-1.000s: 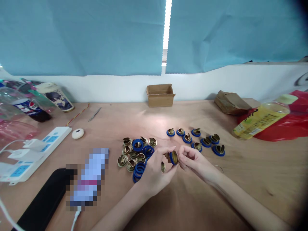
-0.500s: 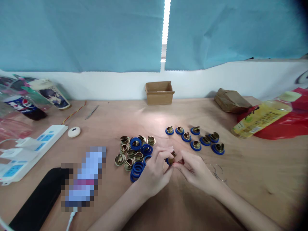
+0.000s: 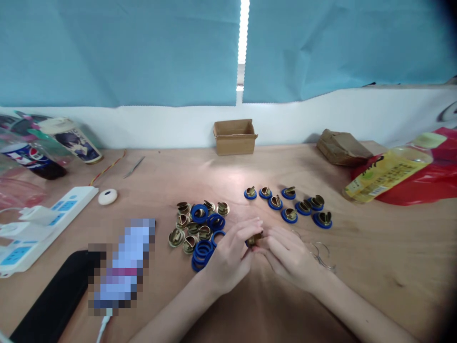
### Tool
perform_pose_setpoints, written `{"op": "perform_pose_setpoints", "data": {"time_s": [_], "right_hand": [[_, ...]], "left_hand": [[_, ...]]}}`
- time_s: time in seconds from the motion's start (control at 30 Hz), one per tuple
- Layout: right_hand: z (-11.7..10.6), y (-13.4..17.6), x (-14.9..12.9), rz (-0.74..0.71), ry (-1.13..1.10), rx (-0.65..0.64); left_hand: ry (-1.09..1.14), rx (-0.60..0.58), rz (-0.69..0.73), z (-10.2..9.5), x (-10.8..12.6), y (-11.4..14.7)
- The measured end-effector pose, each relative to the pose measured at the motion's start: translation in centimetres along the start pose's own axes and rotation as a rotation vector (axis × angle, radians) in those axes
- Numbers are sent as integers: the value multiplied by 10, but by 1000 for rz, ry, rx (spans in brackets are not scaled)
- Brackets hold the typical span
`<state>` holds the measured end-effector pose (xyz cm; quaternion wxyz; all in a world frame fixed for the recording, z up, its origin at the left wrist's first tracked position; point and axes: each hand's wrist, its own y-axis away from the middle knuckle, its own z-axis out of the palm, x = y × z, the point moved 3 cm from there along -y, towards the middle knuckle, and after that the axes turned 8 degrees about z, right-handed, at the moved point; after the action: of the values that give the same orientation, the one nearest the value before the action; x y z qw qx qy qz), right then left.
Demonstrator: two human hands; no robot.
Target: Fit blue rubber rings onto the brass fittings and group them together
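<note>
A small brass-coloured metal piece with a flap (image 3: 253, 239) is pinched between the fingertips of both hands. My left hand (image 3: 231, 255) closes on its left side, my right hand (image 3: 290, 256) on its right. Fingers cover much of it, and a trace of blue shows at its edge. Left of my hands lies a cluster of similar round brass pieces (image 3: 176, 237) without blue rims, mixed with loose blue rings (image 3: 199, 213). Beyond my right hand stand several brass pieces seated in blue rings (image 3: 289, 215). Thin wire rings (image 3: 323, 257) lie beside my right wrist.
An open cardboard box (image 3: 234, 144) stands against the wall. At right are a crumpled brown packet (image 3: 342, 146) and a yellow-labelled bottle (image 3: 391, 171) on red plastic. On the left lie a power strip (image 3: 76, 202), a blurred-out phone (image 3: 123, 262), a black case (image 3: 59, 295) and tweezers (image 3: 134, 166).
The brass piece has tilted and turned slightly between my fingertips, and my right fingers have curled further over it. The whole view has shifted slightly.
</note>
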<state>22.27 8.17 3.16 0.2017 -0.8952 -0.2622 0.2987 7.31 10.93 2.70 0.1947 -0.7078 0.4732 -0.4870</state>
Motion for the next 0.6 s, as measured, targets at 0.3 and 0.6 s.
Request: {"op": "perform_pose_setpoints", "data": {"time_s": [0.3,0.6], "right_hand": [[-2,-3,-7,-98,92,89],[-2,0,-8,-63,42,122]], "left_hand": [[-70,83,45,1,1,0],[-106,118,120,0,7,-2]]}}
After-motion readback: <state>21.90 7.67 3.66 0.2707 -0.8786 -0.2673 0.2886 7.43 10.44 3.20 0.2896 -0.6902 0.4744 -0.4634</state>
